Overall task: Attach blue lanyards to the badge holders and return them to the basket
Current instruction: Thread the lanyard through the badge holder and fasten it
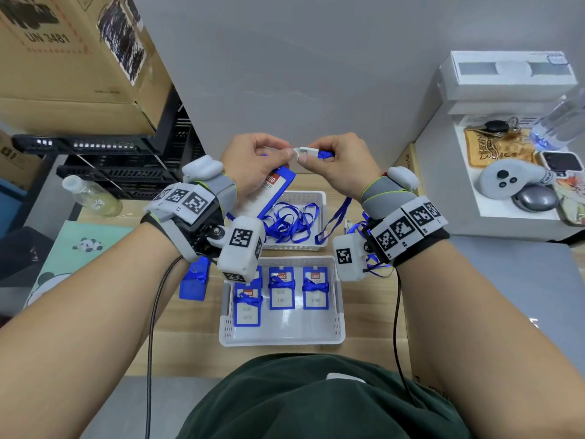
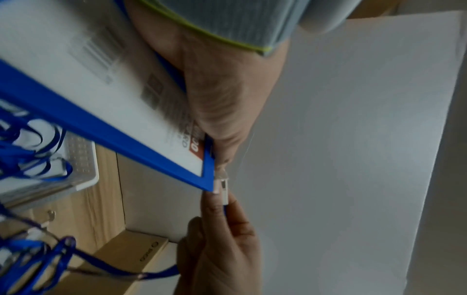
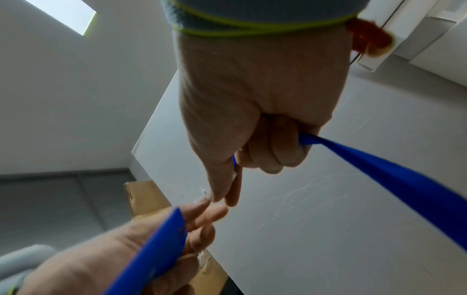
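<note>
Above the far basket [image 1: 311,198] of loose lanyards, the left hand [image 1: 253,167] grips a blue badge holder [image 1: 275,193] by its top end, fingers curled round it, so the holder hangs tilted down toward the worktop [image 1: 190,337]. The right hand [image 1: 340,166] pinches the white clip [image 1: 305,151] of a blue lanyard [image 1: 337,217] between thumb and forefinger, right at the holder's top edge, the strap trailing down beside the right wrist. In the near basket [image 1: 281,339] lie badge holders wrapped in lanyards.
</note>
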`<state>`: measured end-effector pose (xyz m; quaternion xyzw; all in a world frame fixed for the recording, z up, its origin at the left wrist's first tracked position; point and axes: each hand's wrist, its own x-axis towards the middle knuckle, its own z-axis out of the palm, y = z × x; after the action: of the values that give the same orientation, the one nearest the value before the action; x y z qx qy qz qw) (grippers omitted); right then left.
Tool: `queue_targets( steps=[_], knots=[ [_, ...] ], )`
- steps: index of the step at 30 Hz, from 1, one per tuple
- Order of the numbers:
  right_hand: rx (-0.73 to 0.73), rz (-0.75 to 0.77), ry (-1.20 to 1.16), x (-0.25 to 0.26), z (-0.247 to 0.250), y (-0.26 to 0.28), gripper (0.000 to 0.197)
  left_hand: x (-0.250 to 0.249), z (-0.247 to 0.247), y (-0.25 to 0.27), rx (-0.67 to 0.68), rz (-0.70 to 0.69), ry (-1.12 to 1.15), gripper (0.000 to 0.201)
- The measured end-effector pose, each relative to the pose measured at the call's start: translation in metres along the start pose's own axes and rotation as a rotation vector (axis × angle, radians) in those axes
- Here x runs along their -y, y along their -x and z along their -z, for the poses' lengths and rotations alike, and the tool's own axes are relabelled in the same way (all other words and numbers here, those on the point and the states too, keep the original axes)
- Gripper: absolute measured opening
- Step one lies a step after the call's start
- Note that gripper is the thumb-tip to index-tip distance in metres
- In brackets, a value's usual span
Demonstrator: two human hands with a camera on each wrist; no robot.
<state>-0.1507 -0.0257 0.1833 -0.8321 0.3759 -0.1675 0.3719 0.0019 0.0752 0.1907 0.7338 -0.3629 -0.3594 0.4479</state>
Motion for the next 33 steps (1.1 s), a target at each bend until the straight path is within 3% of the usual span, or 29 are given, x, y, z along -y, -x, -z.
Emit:
queue_targets(
  steps=[4,9,12,16,19,27,33],
  knots=[
    [0.152,-0.071,-0.381,0.008,0.006,0.009,0.025,0.005,0.006,-0.004,-0.057,-0.124,-0.277,0.023],
    [0.325,-0.089,-0.325,0.013,0.000,0.010,0.025,0.002,0.004,-0.004,-0.032,-0.178,-0.320,0.025],
    [0.238,-0.121,-0.340,0.010,-0.009,0.006,0.031,0.003,0.003,-0.006,-0.019,-0.171,-0.298,0.023],
    [0.084,-0.173,-0.349,0.001,-0.010,0.000,0.030,0.017,0.008,-0.012,0.024,-0.059,-0.326,0.029],
    [0.082,-0.177,-0.315,0.000,-0.010,-0.002,0.027,0.022,0.009,-0.010,0.076,-0.047,-0.371,0.030],
    [0.081,-0.214,-0.150,-0.005,-0.006,-0.009,0.029,0.009,0.012,-0.004,0.154,-0.182,-0.520,0.020],
    [0.102,-0.194,-0.165,-0.010,-0.012,-0.008,0.026,0.007,0.012,-0.006,0.190,-0.222,-0.562,0.021]
  ],
)
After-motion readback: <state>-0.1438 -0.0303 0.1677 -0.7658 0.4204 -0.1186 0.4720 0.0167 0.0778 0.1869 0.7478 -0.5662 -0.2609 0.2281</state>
